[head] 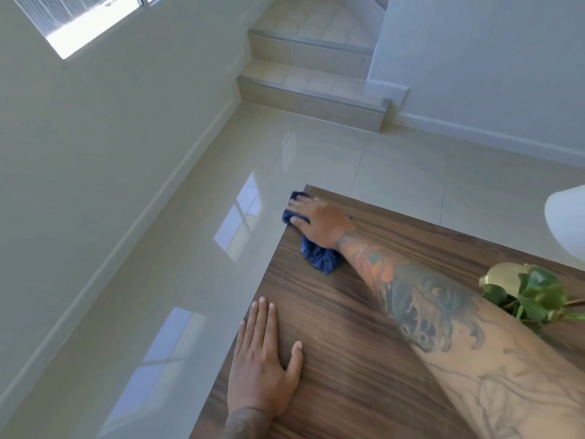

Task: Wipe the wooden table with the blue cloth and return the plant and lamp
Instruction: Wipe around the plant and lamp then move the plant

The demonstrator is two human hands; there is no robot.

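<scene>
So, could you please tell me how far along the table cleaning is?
Nothing looks finished. The right hand presses the blue cloth at the table's far corner, mid-wipe; the left hand rests flat near the edge. Remaining: more wiping, then placing the plant, visible at the right. I can't identify the lamp.

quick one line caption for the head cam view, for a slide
Right hand presses the blue cloth onto the far corner of the wooden table while the left hand rests flat near its edge.

Glossy pale floor tiles (316, 160) are reflecting a bright window (79, 17), while two tiled steps (304, 90) are rising between white walls (493, 58).
</scene>
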